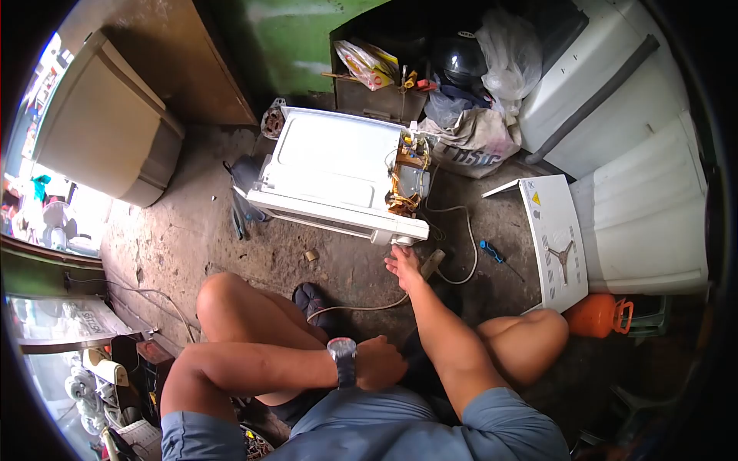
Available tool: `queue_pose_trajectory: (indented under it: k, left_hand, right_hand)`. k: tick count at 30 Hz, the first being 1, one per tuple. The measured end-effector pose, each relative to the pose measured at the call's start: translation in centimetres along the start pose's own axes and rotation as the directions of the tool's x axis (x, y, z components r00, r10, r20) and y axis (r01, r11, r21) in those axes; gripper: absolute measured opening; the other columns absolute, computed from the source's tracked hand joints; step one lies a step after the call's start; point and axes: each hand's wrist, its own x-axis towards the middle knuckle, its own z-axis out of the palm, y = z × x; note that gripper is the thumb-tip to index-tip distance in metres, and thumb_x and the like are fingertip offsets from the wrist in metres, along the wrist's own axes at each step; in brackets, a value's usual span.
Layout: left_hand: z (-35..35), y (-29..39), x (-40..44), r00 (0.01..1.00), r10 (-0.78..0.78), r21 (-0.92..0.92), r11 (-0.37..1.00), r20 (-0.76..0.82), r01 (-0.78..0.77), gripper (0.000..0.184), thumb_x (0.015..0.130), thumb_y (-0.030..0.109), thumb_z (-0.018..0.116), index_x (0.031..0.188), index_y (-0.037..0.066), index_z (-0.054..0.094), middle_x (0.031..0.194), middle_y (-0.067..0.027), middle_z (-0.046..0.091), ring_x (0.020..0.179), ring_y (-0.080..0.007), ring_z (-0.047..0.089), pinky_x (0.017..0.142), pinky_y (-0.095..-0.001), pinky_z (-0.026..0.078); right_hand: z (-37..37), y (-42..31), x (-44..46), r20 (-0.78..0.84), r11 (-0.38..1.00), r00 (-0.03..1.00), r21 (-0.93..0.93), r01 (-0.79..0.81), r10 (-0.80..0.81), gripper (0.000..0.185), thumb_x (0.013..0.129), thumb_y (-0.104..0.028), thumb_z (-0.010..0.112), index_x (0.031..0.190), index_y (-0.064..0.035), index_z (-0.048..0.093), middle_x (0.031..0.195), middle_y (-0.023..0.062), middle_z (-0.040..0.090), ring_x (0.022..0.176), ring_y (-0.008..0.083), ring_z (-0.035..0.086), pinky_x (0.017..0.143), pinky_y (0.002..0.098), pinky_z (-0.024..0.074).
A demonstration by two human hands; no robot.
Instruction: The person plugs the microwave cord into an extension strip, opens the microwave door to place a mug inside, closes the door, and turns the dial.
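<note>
A white appliance with its cover off stands on the floor ahead, wiring and parts bare along its right side. My right hand reaches to the knob at its front right corner, fingers spread and partly bent, the fingertips at or just under the knob. Near my lap rests my left hand, curled, below a wristwatch; its fingertips are mostly hidden. The removed white cover with a yellow warning label stands at the right.
A blue screwdriver lies right of the appliance, beside a looped cable. An orange gas cylinder is at the right. Bags are piled behind. A small block lies on the floor near my shoe.
</note>
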Motion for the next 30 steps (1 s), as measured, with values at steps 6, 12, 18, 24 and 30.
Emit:
queue_pose_trajectory:
  k: [6, 12, 18, 24, 30]
  left_hand:
    - [3.7, -5.2, 1.9, 0.956, -0.26, 0.145, 0.96, 0.135, 0.24, 0.02, 0.082, 0.022, 0.063, 0.09, 0.006, 0.071, 0.093, -0.0118, 0.071, 0.09, -0.0308, 0.068, 0.079, -0.0474, 0.05]
    - [2.8, -5.7, 2.0, 0.975, -0.209, 0.022, 0.978, 0.074, 0.208, 0.024, 0.08, 0.019, 0.063, 0.099, 0.004, 0.067, 0.097, -0.0133, 0.069, 0.092, -0.0314, 0.067, 0.076, -0.0481, 0.051]
    - [4.4, -5.4, 1.6, 0.986, -0.158, 0.015, 0.987, 0.06, 0.157, 0.027, 0.08, 0.023, 0.065, 0.099, 0.004, 0.064, 0.101, -0.0126, 0.066, 0.098, -0.0305, 0.066, 0.079, -0.0488, 0.051]
    - [4.8, -5.8, 2.1, 0.974, -0.178, -0.025, 0.983, 0.14, 0.184, 0.031, 0.081, 0.029, 0.067, 0.1, 0.004, 0.064, 0.101, -0.0125, 0.066, 0.099, -0.0306, 0.066, 0.081, -0.0494, 0.05]
    - [4.7, -6.0, 1.7, 0.968, -0.182, -0.045, 0.98, 0.175, 0.193, 0.034, 0.082, 0.03, 0.067, 0.104, 0.005, 0.063, 0.104, -0.0127, 0.066, 0.102, -0.0318, 0.065, 0.083, -0.0491, 0.05]
  right_hand:
    - [0.5, 0.0, 0.1, -0.036, 0.997, 0.998, -0.063, 0.043, -0.045, 0.043, 0.09, -0.038, 0.07, 0.12, -0.017, 0.049, 0.104, 0.0036, 0.057, 0.08, 0.0162, 0.065, 0.065, 0.0301, 0.0522]
    - [1.1, -0.6, -0.7, -0.05, 0.985, 0.994, -0.147, 0.092, -0.1, 0.04, 0.092, -0.039, 0.066, 0.12, -0.0164, 0.049, 0.097, 0.0008, 0.057, 0.075, 0.0128, 0.063, 0.06, 0.0264, 0.05]
    - [1.0, -0.8, -0.6, -0.038, 0.967, 0.99, -0.223, 0.124, -0.136, 0.037, 0.094, -0.039, 0.061, 0.12, -0.0154, 0.05, 0.095, 0.0, 0.057, 0.072, 0.0114, 0.061, 0.059, 0.0259, 0.0489]
    - [0.8, -0.9, -0.6, -0.025, 0.955, 0.989, -0.267, 0.133, -0.145, 0.039, 0.095, -0.04, 0.06, 0.123, -0.0158, 0.05, 0.093, 0.0, 0.057, 0.073, 0.0109, 0.06, 0.059, 0.026, 0.0488]
    - [0.9, -1.0, -1.0, -0.035, 0.951, 0.989, -0.282, 0.129, -0.144, 0.041, 0.095, -0.043, 0.059, 0.125, -0.0169, 0.05, 0.096, 0.0003, 0.058, 0.075, 0.0106, 0.06, 0.059, 0.0257, 0.0483]
